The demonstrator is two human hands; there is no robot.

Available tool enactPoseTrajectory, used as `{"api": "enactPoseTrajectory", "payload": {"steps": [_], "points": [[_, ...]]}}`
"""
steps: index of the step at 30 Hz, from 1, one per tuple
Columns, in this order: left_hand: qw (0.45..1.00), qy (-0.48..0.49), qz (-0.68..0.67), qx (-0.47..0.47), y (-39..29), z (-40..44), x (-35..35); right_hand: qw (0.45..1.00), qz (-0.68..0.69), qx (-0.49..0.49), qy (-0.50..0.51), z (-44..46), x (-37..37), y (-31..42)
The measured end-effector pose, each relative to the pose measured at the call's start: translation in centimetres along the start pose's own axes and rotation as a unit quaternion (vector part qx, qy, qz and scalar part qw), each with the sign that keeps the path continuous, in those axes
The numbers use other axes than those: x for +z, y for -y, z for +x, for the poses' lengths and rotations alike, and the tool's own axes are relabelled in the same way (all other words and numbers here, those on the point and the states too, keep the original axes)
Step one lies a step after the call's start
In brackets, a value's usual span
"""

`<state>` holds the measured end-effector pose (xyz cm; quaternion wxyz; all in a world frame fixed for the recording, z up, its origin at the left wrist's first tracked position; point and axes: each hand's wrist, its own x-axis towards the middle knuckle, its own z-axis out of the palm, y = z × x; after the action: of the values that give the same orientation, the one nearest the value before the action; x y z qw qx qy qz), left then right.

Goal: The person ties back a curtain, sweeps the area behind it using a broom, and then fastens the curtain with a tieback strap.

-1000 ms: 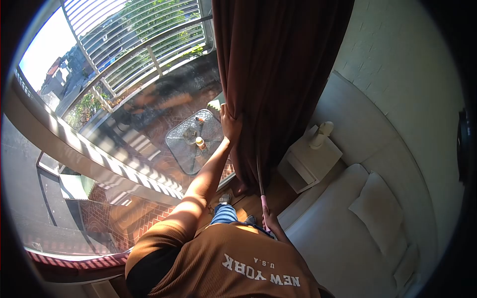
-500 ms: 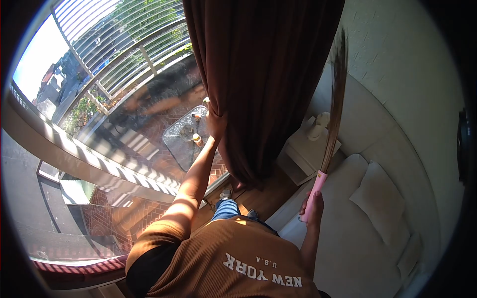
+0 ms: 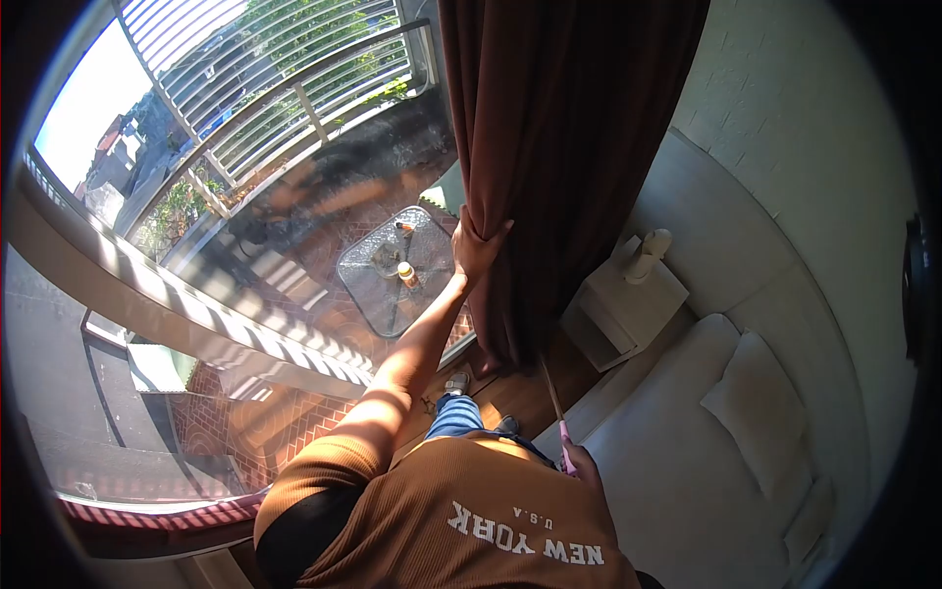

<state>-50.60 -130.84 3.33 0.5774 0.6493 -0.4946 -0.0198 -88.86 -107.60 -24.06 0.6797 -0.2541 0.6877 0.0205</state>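
My left hand (image 3: 478,245) is closed around the left edge of a dark brown curtain (image 3: 569,177), bunching the cloth beside the glass. Low at my right side, my right hand (image 3: 584,465) grips the pink handle (image 3: 566,444) of a stick broom. The broom's thin brown bristles (image 3: 552,388) point away from me toward the curtain's bottom hem. Their far end is dark and blurred against the cloth, so I cannot tell whether it touches.
A white bedside table (image 3: 628,304) with a white object on top stands right of the curtain. The bed (image 3: 677,432) with pillows fills the right side. Beyond the glass, a glass-topped table (image 3: 378,304) stands on a brick-patterned balcony floor.
The broom has swung down from upright beside the wall to low near the curtain's hem. My left hand and the held curtain edge appear farther right as the view shifts.
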Motion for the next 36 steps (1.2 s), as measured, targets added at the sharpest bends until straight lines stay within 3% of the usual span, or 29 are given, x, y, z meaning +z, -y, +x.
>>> {"api": "enactPoseTrajectory", "payload": {"steps": [2, 6, 7, 10, 13, 15, 17, 19, 21, 26, 29, 30, 33, 36], "points": [[0.999, 0.020, -0.020, 0.014, 0.1, -1.1, -0.6, 0.975, 0.215, -0.015, 0.052, -2.3, -1.9, 0.4], [0.996, 0.064, -0.056, 0.024, 1.6, -4.4, -1.8, 0.905, 0.326, -0.268, -0.040, -14.5, -2.7, 9.0], [0.996, 0.068, -0.058, 0.026, 1.9, -5.2, -1.9, 0.868, 0.368, -0.333, -0.012, -17.4, -2.9, 11.2], [0.996, 0.052, -0.069, 0.008, -0.7, -6.0, -2.5, 0.755, 0.342, -0.557, -0.054, -22.7, -2.5, 16.3], [0.998, 0.024, -0.058, -0.008, -1.1, -6.4, -1.2, 0.705, 0.317, -0.629, -0.082, -24.0, 2.0, 19.4], [0.997, 0.036, -0.065, -0.024, -1.8, -6.4, -0.9, 0.761, 0.230, -0.606, 0.018, -21.9, 5.8, 17.9], [0.991, 0.072, -0.100, -0.048, -4.0, -6.1, -1.7, 0.870, 0.031, -0.492, 0.025, -16.8, 8.5, 14.0], [0.990, 0.085, -0.108, -0.030, -2.4, -6.6, -1.2, 0.936, -0.084, -0.338, -0.045, -12.9, 10.0, 8.9], [0.992, 0.072, -0.102, -0.003, -0.9, -7.3, -1.0, 0.957, -0.187, -0.194, -0.109, -10.5, 8.8, 3.9], [0.984, 0.102, -0.144, 0.009, -2.6, -5.8, -6.2, 0.989, -0.066, -0.072, -0.108, -11.8, 5.3, -1.4], [0.984, 0.086, -0.154, 0.027, -1.8, -5.0, -8.5, 0.960, 0.196, -0.171, -0.105, -16.8, 5.1, 1.2], [0.983, 0.093, -0.156, 0.007, -1.5, -4.7, -9.4, 0.932, 0.230, -0.257, -0.113, -18.4, 5.3, 2.6], [0.988, 0.068, -0.138, 0.002, 0.3, -4.8, -10.1, 0.817, 0.311, -0.454, -0.172, -26.4, 8.5, 9.7], [0.988, 0.064, -0.142, 0.010, 1.0, -4.9, -11.0, 0.707, 0.364, -0.593, -0.126, -28.1, 12.5, 14.4]]}}
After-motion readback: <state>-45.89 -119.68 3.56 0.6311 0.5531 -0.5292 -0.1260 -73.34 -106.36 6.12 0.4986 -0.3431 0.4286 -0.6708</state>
